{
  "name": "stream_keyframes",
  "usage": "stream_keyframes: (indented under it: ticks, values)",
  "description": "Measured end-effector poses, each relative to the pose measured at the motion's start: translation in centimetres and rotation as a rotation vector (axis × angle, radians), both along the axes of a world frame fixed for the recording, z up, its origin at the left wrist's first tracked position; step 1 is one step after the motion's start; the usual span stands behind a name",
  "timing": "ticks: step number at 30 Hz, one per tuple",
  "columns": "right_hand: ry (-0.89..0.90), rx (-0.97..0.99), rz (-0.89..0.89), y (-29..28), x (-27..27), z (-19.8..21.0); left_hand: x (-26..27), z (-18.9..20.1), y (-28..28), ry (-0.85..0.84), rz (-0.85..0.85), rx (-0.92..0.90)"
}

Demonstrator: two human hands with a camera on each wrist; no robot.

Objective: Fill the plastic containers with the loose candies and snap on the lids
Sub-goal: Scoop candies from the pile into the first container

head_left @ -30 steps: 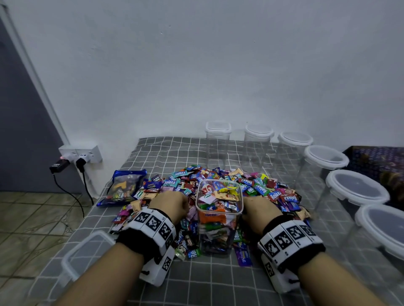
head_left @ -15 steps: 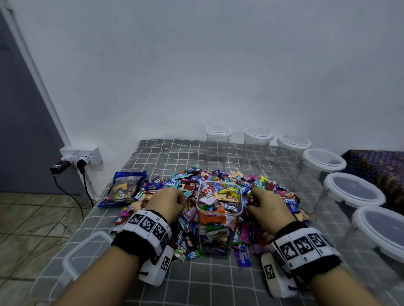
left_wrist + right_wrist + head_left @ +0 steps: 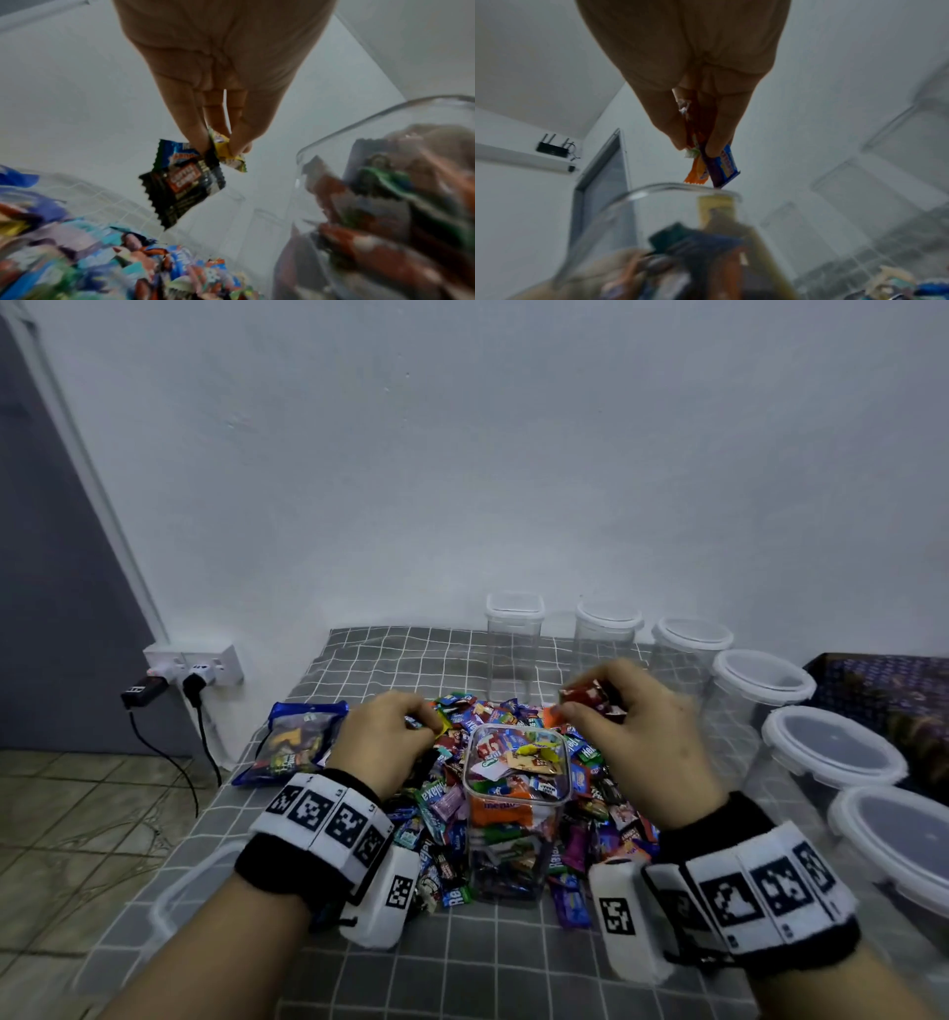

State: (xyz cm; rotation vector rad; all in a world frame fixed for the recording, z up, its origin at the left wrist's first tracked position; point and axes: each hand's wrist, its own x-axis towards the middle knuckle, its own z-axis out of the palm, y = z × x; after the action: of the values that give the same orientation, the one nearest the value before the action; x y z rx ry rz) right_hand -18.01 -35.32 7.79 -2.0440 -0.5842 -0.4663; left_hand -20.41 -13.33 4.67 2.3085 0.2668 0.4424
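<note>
— Between the fingertips (image 3: 195, 140) of the left hand (image 3: 387, 742), what's actually held?

— A few wrapped candies (image 3: 185, 182), pinched by their crimped wrapper edges: a dark one hanging loose, a yellow one tucked behind it. The right hand (image 3: 637, 737) does the same, thumb and fingers clamped on an orange and a blue wrapper (image 3: 716, 166), just above the rim of the open container (image 3: 516, 814).

— How will they handle?

— Light, I'd judge, and slick; foil wrappers slide against each other, so a pinch at one corner could let a piece slip. A grip across the body of the sweet would be surer. They look tough enough to drop in without care.

— And the container?

— Clear, stiff plastic, square-mouthed, standing upright in the candy pile (image 3: 462, 793) on the checked cloth (image 3: 488, 968), and filled nearly to the brim. It probably tips easily if knocked at the top; steady it by the walls.

— The lid?

— One clear lid (image 3: 190, 891) lies at the near left edge of the cloth. Whether it fits this container I cannot tell. Other containers (image 3: 832, 752) stand lidded along the right.
</note>
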Motion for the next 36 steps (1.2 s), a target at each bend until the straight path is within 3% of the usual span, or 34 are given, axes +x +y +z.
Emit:
stream_keyframes:
  ticks: [6, 10, 16, 21, 25, 31, 36]
  values:
    - [0.086, -0.046, 0.191, 2.2, -1.1, -0.1, 0.1, 1.1, -0.9, -0.064, -0.046, -0.095]
    - [0.075, -0.141, 0.172, 2.2, -1.1, 0.2, -0.1, 1.2, -1.0, -0.066, -0.039, -0.124]
    - [0.124, -0.058, 0.106, 0.3, -1.1, 0.1, -0.7, 2.2, -1.3, -0.097, -0.048, -0.185]
    - [0.449, -0.204, 0.293, -1.6, -0.2, -2.0, -1.3, 3.8, -2.4, -0.158, -0.128, -0.243]
    - [0.611, -0.176, 0.425, -1.4, 0.4, -3.9, -1.2, 4.6, -3.8, -0.164, -0.206, -0.258]
    - [0.675, -0.026, 0.511, -0.9, -0.1, -4.2, -1.1, 4.4, -5.0, -0.110, -0.312, -0.230]
    - [0.636, -0.053, 0.477, -1.1, -0.2, -4.2, -1.2, 4.3, -5.3, -0.078, -0.367, -0.248]
